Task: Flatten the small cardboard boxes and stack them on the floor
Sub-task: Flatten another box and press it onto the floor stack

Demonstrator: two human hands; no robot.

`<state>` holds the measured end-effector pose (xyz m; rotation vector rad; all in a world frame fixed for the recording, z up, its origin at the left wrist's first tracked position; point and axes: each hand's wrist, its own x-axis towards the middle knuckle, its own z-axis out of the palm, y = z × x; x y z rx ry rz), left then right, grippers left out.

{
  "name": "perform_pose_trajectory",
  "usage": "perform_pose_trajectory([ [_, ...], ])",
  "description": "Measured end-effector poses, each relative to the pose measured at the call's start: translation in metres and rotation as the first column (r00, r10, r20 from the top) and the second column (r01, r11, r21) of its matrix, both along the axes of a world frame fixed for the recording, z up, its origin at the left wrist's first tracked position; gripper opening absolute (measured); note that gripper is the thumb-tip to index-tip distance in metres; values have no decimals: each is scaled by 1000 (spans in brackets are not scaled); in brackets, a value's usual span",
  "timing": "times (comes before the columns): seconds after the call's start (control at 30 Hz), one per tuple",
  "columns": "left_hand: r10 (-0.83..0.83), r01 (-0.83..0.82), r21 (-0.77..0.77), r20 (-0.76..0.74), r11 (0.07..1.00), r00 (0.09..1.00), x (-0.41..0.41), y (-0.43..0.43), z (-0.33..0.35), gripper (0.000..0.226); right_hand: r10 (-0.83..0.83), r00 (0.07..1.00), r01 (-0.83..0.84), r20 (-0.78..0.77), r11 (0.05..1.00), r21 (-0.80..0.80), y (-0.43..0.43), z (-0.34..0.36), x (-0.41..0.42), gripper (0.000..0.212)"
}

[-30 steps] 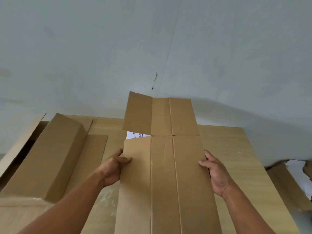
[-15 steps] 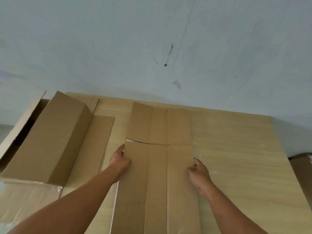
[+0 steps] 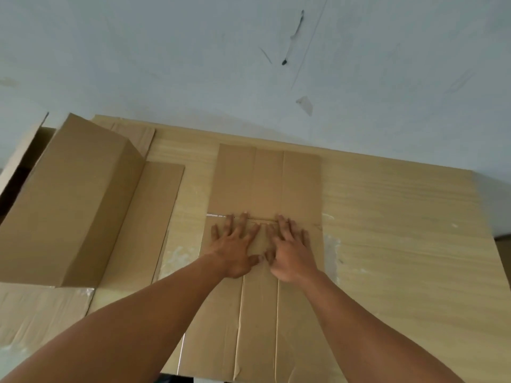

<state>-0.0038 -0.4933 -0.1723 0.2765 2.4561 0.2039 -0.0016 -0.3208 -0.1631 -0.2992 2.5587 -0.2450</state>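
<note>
Head view: the flattened box (image 3: 265, 258) lies on the table (image 3: 401, 230), centre. The left hand (image 3: 235, 248) and right hand (image 3: 290, 251), fingers spread and gripping nothing, press side by side just below its flap crease, likely to flatten it. An unflattened box (image 3: 69, 200) sits at 9 o'clock.

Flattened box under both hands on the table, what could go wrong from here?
The flattened box overhangs the near edge of the table, so it might slide off once the left hand and right hand lift. The upright box close by could get knocked when it is moved.
</note>
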Motion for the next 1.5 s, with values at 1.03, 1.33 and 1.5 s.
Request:
perform_pose_trajectory([
  [1.03, 840, -828, 192, 32, 527, 542, 51, -45, 22, 59, -848, 508, 854, 152, 474, -213, 45, 10, 33, 66],
  [1.33, 903, -924, 356, 338, 140, 267, 56, -58, 27, 24, -697, 525, 843, 489, 348, -411, 73, 20, 48, 70],
  [1.5, 872, -914, 378, 386, 148, 301, 64, -57, 33, 24, -649, 605, 794, 462, 448, -410, 73, 20, 56, 83],
])
